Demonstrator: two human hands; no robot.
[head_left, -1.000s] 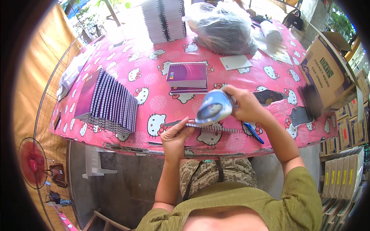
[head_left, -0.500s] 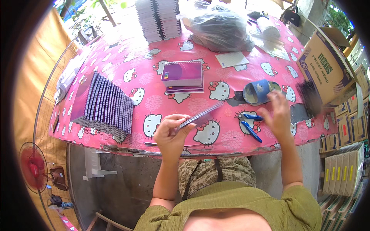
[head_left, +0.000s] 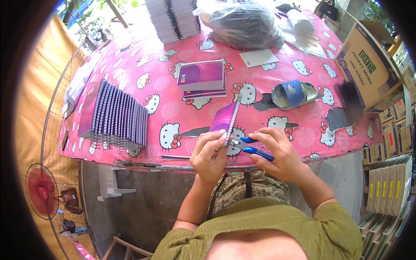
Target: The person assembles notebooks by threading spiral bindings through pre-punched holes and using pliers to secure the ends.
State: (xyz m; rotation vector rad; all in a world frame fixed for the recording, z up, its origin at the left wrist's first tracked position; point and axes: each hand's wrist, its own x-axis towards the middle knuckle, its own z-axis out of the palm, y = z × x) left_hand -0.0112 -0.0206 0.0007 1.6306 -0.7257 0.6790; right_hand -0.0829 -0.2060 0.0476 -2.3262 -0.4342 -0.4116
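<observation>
My left hand (head_left: 209,155) grips the lower end of a purple spiral notebook (head_left: 222,116), tilted up near the table's front edge with its coil toward the right. My right hand (head_left: 281,157) is closed around the handles of blue-handled pliers (head_left: 258,152). The pliers' jaws are at the lower end of the coil, close to my left fingertips; whether they touch the wire I cannot tell. Beyond the notebook lies a small pile of purple spiral notebooks (head_left: 201,76). A tall stack of bound notebooks (head_left: 119,115) stands at the left.
A blue slipper (head_left: 289,94) lies right of centre on the pink patterned table (head_left: 303,130). Black coils (head_left: 348,97) sit beside a cardboard box (head_left: 368,69) at the right. White notebook stacks (head_left: 173,19), a plastic bag (head_left: 242,26) and a white sheet (head_left: 258,57) are farther back.
My right hand has picked up the pliers from the table and brought them left to the notebook. My left hand has turned the notebook more upright and shifted slightly right.
</observation>
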